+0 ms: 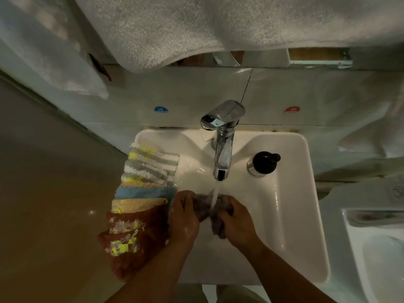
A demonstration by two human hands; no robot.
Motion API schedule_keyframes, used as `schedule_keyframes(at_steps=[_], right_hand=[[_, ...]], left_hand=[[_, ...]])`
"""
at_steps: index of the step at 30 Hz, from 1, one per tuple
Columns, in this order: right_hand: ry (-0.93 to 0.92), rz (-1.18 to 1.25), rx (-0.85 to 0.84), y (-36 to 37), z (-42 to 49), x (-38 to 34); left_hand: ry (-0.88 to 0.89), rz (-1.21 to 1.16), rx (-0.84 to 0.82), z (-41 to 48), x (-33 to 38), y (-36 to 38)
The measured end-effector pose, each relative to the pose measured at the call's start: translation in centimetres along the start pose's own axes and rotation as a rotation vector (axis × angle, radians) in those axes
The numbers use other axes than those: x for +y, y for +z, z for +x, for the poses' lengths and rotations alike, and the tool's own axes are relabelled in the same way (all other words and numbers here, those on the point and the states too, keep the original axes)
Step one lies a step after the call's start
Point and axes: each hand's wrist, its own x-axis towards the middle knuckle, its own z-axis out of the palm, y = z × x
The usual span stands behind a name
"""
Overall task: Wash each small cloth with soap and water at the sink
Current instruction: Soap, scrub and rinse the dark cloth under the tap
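A wet purple cloth (204,207) is bunched between both hands over the white sink (293,193). My left hand (184,217) grips its left part and my right hand (237,221) grips its right part, which hangs down below the fist. Water runs from the chrome tap (223,149) onto the cloth between my hands. Several small cloths (142,193) lie overlapped along the sink's left rim: striped grey-yellow ones at the back, then blue and peach ones, and dark red ones nearest me. A soap dispenser (262,164) with a black pump stands right of the tap.
A large white towel (196,29) hangs overhead across the top of the view. Blue and red stickers (161,109) mark the tiled wall behind the tap. A second white basin (376,248) sits at the right edge. Brown floor lies to the left.
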Motion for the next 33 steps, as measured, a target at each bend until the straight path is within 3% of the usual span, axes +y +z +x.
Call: schedule_keyframes(at_steps=[3, 6, 9, 12, 16, 19, 21, 23, 26, 29, 33], right_hand=[[-0.01, -0.032, 0.129, -1.1, 0.8, 1.4], [-0.024, -0.023, 0.2, -0.9, 1.1, 2.0], [-0.132, -0.051, 0.161, 0.5, 0.6, 1.3], [-0.2, 0.02, 0.032, 1.5, -0.3, 0.0], [-0.289, -0.188, 0.094, 0.1, 0.8, 0.2], [-0.188, -0.113, 0.247, -1.0, 2.0, 0.6], [-0.017, 0.089, 0.292, -0.1, 2.1, 0.4], [0.032, 0.158, 0.317, 0.9, 1.8, -0.2], [-0.049, 0.117, 0.2, 1.3, 0.7, -1.0], [-0.105, 0.127, 0.053, 1.0, 0.0, -1.2], [0.006, 0.065, 0.305, 1.5, 1.2, -1.1]], left_hand=[[0.098, 0.087, 0.034, 0.4, 0.4, -0.6], [0.172, 0.157, -0.043, 0.0, 0.5, -0.6], [0.186, 0.165, -0.183, -1.6, 0.6, 0.2], [0.073, -0.007, -0.307, -2.8, 1.2, 0.9], [0.129, 0.026, -0.264, -2.5, 2.1, 0.3], [0.152, 0.089, -0.218, -2.3, 2.8, -0.2], [0.14, 0.1, -0.266, -2.0, 2.6, -0.2], [0.089, 0.038, -0.346, -2.2, 2.2, 0.3], [-0.03, -0.136, -0.244, -2.4, 2.1, 1.1], [0.008, -0.1, -0.165, -2.5, 2.1, 1.4], [0.091, 0.105, -0.217, -4.0, 2.2, 2.6]])
